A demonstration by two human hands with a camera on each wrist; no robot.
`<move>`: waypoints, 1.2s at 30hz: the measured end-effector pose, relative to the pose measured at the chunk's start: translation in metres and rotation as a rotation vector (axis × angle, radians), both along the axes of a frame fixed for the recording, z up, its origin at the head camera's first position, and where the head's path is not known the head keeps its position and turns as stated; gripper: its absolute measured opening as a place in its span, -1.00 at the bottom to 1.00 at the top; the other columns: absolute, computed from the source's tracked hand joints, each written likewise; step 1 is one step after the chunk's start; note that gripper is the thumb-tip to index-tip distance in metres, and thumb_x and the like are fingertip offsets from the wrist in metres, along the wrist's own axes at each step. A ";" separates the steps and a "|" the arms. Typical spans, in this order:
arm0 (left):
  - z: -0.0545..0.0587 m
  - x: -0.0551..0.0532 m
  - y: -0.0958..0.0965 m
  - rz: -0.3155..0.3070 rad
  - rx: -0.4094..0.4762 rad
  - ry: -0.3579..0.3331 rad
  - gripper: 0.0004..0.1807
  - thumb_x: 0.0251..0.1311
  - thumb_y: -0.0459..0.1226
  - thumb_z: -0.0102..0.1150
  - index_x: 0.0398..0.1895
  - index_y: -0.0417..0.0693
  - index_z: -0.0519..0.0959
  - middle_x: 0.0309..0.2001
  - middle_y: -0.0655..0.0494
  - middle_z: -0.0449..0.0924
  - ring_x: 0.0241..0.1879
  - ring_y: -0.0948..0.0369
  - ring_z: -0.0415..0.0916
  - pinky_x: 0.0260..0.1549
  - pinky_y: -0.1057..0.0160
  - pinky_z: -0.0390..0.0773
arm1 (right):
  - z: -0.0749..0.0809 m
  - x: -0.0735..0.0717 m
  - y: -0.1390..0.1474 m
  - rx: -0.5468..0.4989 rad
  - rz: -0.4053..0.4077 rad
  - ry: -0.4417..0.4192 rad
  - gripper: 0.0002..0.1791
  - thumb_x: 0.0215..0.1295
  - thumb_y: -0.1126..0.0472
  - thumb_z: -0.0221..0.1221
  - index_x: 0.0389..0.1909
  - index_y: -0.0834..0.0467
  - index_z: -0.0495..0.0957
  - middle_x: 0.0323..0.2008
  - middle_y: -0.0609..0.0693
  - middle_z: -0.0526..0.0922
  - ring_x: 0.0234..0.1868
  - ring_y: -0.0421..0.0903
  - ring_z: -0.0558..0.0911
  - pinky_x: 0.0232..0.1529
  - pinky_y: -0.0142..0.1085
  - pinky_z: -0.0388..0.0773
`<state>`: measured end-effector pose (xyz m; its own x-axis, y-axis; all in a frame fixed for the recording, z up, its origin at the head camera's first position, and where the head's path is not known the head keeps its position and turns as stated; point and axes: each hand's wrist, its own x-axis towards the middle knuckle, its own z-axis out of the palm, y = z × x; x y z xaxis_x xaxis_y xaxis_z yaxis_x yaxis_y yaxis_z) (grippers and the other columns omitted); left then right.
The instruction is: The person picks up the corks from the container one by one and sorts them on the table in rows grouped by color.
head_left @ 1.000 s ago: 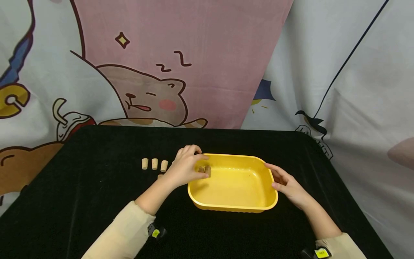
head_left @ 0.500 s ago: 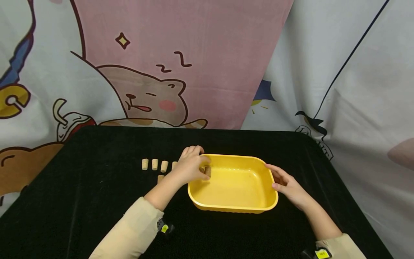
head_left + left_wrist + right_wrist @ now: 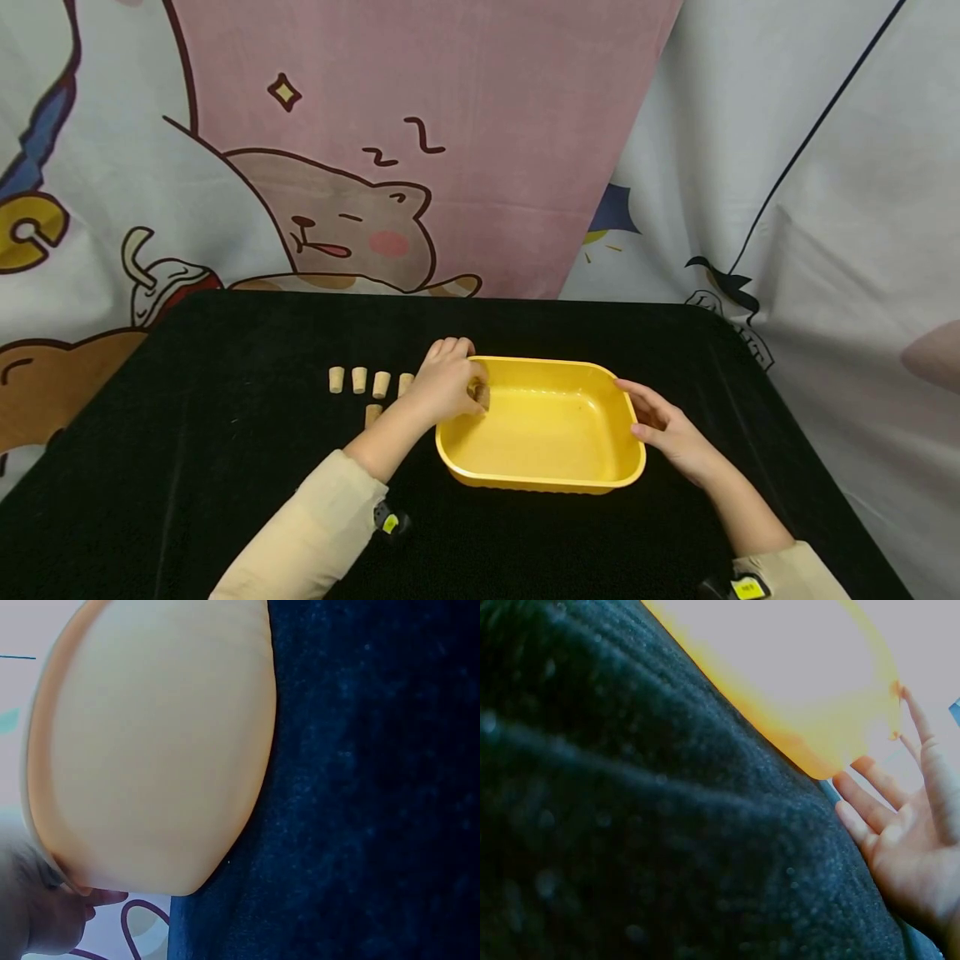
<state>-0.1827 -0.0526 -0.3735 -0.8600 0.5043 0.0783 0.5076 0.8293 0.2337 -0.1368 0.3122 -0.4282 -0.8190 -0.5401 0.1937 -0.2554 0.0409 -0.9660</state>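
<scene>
A yellow plastic basin (image 3: 551,467) stands on the black cloth in the head view. Inside its left end my left hand (image 3: 442,387) curls its thumb and fingers around a small brown cork (image 3: 483,397); the fingers partly hide it, so whether a second cork lies there is hidden. At the opposite end, fairly straight fingers of my right hand (image 3: 671,429) rest against the rim, the thumb touching its outer side. In the right wrist view this hand (image 3: 911,840) reaches the basin (image 3: 817,712) with its fingertips. The left wrist view has the basin's side (image 3: 150,750) and a dark hand (image 3: 56,922).
Left of the basin, several pale corks stand on the cloth, among them a leftmost cork (image 3: 336,380) and a nearer cork (image 3: 372,415), beside my left forearm. Behind the black-covered table (image 3: 225,433) hangs a printed cartoon curtain (image 3: 510,150).
My left hand has moved slightly right, deeper into the basin, and its thumb and fingers have closed around the cork. More of the corks outside is uncovered. The right hand and basin stay put.
</scene>
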 end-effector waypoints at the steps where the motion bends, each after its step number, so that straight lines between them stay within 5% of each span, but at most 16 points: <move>1: 0.000 0.000 0.001 0.003 -0.001 -0.001 -0.68 -0.19 0.01 0.54 -0.35 0.18 0.68 -0.05 0.11 0.38 0.04 0.11 0.21 0.23 0.07 0.07 | 0.000 0.000 0.000 0.002 -0.002 0.001 -0.37 0.39 0.39 -0.05 0.44 0.24 0.02 0.35 -0.01 0.29 0.19 -0.06 0.45 0.03 -0.19 0.50; 11: -0.002 -0.002 0.001 0.001 0.015 0.024 -0.75 -0.15 -0.02 0.52 -0.37 0.21 0.69 -0.07 0.14 0.39 0.02 0.14 0.21 0.23 0.08 0.07 | 0.001 0.000 -0.001 0.005 0.000 0.001 -0.37 0.39 0.38 -0.05 0.45 0.24 0.02 0.36 0.01 0.27 0.21 -0.06 0.44 0.04 -0.19 0.49; 24: -0.001 0.003 -0.004 -0.070 0.186 0.095 -0.76 -0.12 -0.04 0.49 -0.36 0.17 0.68 0.04 0.02 0.43 0.09 0.10 0.21 0.23 0.06 0.05 | -0.001 -0.001 0.002 -0.011 0.005 -0.003 -0.37 0.40 0.38 -0.03 0.44 0.25 0.02 0.35 -0.04 0.29 0.20 -0.05 0.45 0.03 -0.18 0.50; 36: 0.020 0.016 -0.015 -0.027 0.360 0.100 -0.73 -0.08 -0.05 0.48 -0.27 0.16 0.69 0.08 0.09 0.40 0.15 0.13 0.19 0.26 0.02 -0.01 | -0.002 -0.001 0.002 0.007 -0.007 -0.006 -0.37 0.39 0.37 -0.03 0.45 0.23 0.02 0.36 0.04 0.27 0.19 -0.05 0.45 0.03 -0.17 0.50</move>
